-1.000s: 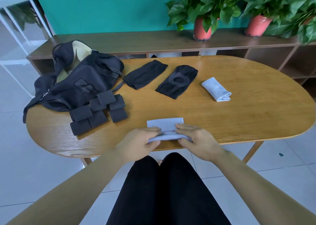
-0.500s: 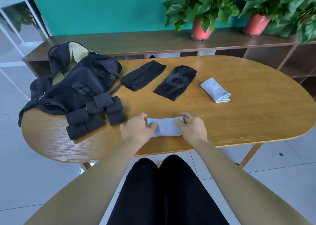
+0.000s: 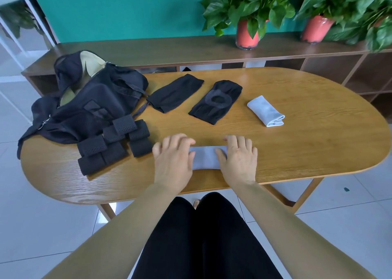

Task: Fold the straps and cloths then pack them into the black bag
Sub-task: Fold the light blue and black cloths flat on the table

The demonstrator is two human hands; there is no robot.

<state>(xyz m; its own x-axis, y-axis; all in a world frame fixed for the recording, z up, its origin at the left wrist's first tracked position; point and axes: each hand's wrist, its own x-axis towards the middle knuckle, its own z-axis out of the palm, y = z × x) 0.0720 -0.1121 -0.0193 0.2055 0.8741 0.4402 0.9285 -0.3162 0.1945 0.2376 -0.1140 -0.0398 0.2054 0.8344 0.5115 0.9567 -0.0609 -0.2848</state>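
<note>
Both hands press flat on the folded grey cloth, fingers straight and spread, holding nothing in a curl: the left hand covers its left end and the right hand covers its right end, with a bare band of cloth showing between them. That cloth lies near the front edge of the oval wooden table, just in front of the person's lap. To its left, just beside the left hand, sits a cluster of black perforated straps, overlapping one another and resting against the front of the black bag. The bag is slumped at the table's far left with its top gaping and a pale lining showing. Farther back lie a flat black sleeve and a black knee sleeve with a ring-shaped pad, side by side but apart. To their right is a second grey cloth, already folded into a small bundle. Behind the table, two potted plants stand on a low brown shelf unit.
</note>
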